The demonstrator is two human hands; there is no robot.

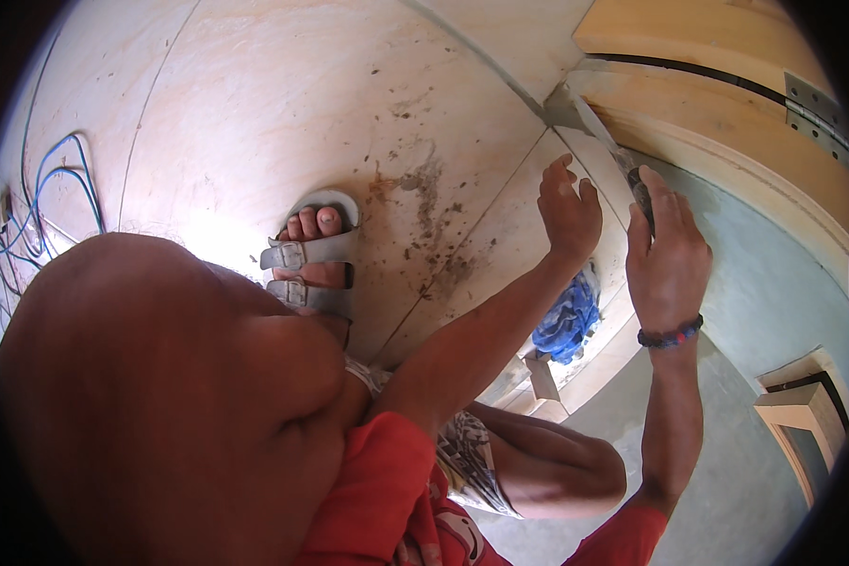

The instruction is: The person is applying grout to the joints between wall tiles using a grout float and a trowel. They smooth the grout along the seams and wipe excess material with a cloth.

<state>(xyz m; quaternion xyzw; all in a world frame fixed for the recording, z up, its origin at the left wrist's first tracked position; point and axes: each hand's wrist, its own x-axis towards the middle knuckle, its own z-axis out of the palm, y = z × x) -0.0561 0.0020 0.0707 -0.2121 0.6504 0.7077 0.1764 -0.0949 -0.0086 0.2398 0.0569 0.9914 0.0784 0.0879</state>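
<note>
Dark-handled tool point(640, 197) slants lengthwise, pointing up-left from right hand point(668, 253).

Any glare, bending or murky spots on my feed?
Head view: glare whitens the floor left of the sandal; head view: fisheye curves the wooden board, with black around the rim; head view: the dark tool in the right hand is partly hidden, its outline hard to read.

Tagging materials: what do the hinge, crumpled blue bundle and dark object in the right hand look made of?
Hinge: likely metal; grey, slight sheen, dark round holes.
Crumpled blue bundle: cloth or thin plastic; mottled, its creases fit either.
Dark object in the right hand: perhaps plastic or wood; mostly covered, finish unclear.
</note>
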